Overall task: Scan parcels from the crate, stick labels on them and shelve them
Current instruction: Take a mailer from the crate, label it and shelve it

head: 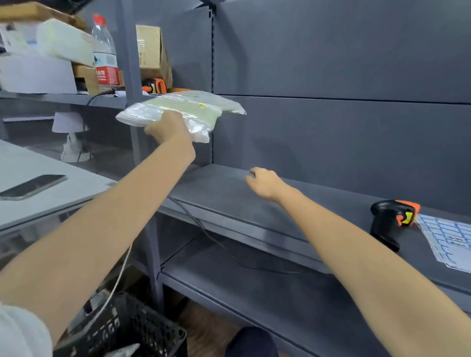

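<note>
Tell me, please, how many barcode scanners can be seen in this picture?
2. One scanner lies on the middle shelf, beside the label sheet. The other scanner lies on the upper left shelf, partly hidden behind the upright post.

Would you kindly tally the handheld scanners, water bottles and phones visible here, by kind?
Handheld scanners: 2, one on the middle shelf, one on the upper shelf
Water bottles: 1
Phones: 1
Total: 4

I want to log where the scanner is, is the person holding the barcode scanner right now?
No, the barcode scanner lies on the shelf, and the right hand holds nothing.
</note>
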The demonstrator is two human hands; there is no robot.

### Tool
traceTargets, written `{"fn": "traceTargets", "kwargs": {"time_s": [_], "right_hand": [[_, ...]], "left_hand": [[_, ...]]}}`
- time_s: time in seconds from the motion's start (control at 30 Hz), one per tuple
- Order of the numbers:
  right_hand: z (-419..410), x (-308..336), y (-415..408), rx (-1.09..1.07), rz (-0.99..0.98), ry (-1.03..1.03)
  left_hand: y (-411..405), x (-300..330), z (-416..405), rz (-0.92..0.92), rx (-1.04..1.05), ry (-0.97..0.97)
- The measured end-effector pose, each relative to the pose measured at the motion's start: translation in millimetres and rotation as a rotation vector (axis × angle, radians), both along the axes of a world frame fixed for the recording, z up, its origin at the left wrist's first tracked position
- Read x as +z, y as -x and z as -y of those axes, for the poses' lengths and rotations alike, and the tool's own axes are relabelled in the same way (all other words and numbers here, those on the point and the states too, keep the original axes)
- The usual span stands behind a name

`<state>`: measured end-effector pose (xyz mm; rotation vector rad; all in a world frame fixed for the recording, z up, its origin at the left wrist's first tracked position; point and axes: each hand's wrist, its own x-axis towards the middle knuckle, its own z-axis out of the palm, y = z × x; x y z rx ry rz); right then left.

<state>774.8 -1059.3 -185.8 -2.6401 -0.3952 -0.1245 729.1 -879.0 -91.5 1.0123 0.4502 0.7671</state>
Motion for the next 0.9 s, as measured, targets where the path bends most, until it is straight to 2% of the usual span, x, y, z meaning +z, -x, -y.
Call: {"fn": "traceTargets", "kwargs": {"time_s": [0.1,0.33,0.5,0.67,0.9], "right_hand": [[18,4,4,-0.051,-0.001,-0.009],[72,14,8,-0.165,0.027,-0.047],[111,29,9,-0.24,0.107,-0.029],[132,45,7,-0.267,0.22,-0.006],[135,57,7,-0.228,0.304,0.017]], "left_hand": [[-2,-16,27,0.028,-0.128,0.112],[-23,-45,61,-0.063,-0.309,0.003],[-42,-54,61,-0.23,-0.433,-0.364],[-56,-43,56,-0.145,-0.529,-0.774],[-73,-26,66,-0.038,-0.652,-1.191]]}}
